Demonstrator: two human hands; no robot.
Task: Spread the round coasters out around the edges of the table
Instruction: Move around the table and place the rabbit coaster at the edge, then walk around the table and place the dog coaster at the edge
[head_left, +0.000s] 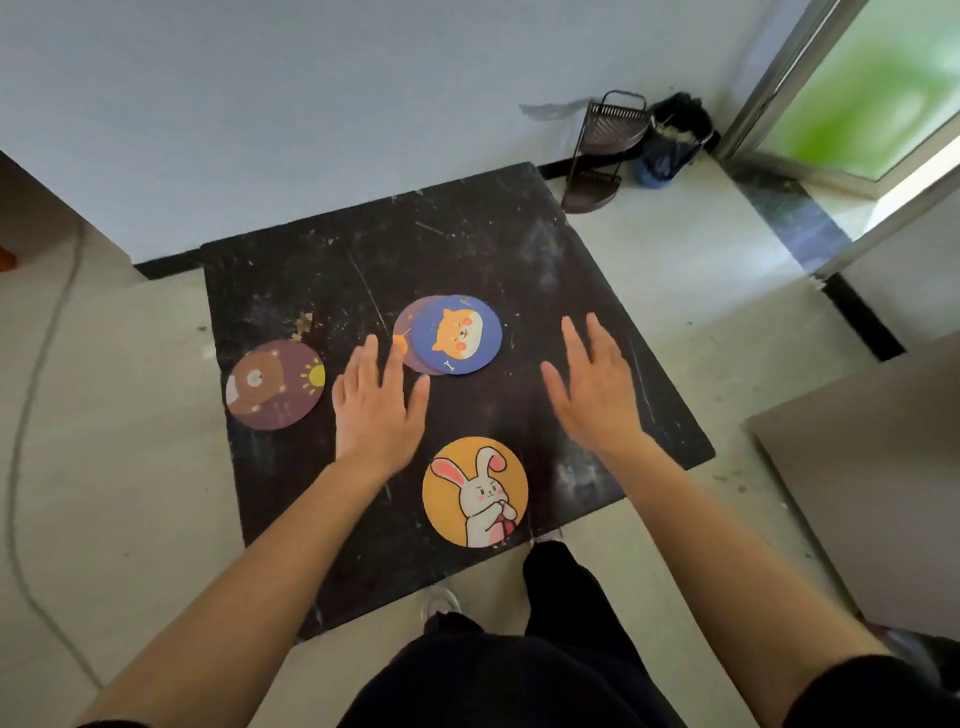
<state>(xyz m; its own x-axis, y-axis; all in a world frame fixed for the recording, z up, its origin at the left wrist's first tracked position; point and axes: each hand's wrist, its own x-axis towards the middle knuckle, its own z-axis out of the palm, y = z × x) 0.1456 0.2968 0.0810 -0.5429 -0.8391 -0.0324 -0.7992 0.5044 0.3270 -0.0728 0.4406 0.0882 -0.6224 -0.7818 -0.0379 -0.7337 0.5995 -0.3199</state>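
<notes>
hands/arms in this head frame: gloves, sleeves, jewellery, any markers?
Both hands are bare: the left hand and right hand show no gloves, rings, watch or markers. The forearms are uncovered as well. A dark sleeve edge shows only at the lower right corner, high on the right arm; the left arm's sleeve is barely in frame. No cables or straps are visible on either arm.

Black table (467, 249), round coasters (475, 491) atop

A dark metal corner rack (602, 156) stands on the pale tiled floor (675, 249) against the white wall (260, 104), just beside a black bin (675, 135) near the glass door (872, 88).
</notes>
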